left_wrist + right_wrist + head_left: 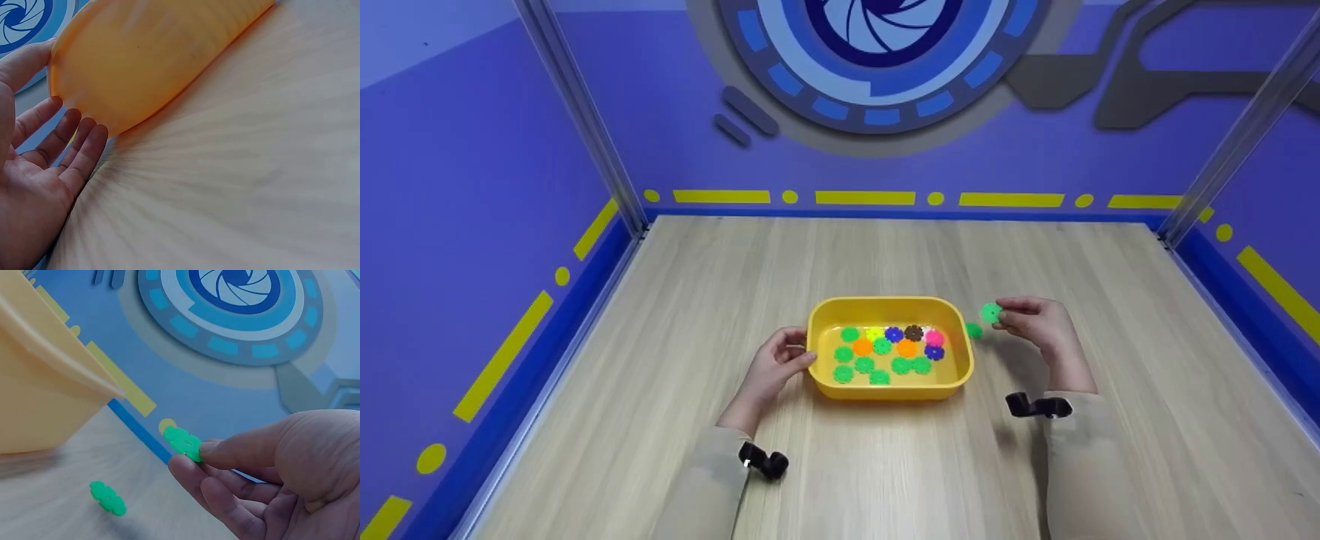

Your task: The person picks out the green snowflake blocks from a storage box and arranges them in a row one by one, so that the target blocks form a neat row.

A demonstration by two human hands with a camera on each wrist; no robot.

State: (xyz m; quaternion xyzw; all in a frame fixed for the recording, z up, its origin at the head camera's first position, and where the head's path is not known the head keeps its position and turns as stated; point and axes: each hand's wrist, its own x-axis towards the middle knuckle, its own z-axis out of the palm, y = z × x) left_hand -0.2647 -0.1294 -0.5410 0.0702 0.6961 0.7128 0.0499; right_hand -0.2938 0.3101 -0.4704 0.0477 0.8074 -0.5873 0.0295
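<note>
A yellow plastic bin (891,392) stands on the table with several flower-shaped plastic discs inside, mostly green, plus orange, yellow, purple, brown and pink ones. At its left end my left hand (774,367) holds the wall, thumb at the rim; in the left wrist view the fingertips (100,133) meet the outside. To the right of the bin, my right hand (1041,324) pinches a green flower-shaped disc (183,442) between thumb and fingers, raised over the table. Another green disc (108,498) lies on the table beside the bin's right wall.
The light wood-grain table (915,465) runs back to a blue-purple panel wall (705,169) with yellow dashes. Side panels close off left and right. Black wrist cameras (1039,406) sit on both sleeves.
</note>
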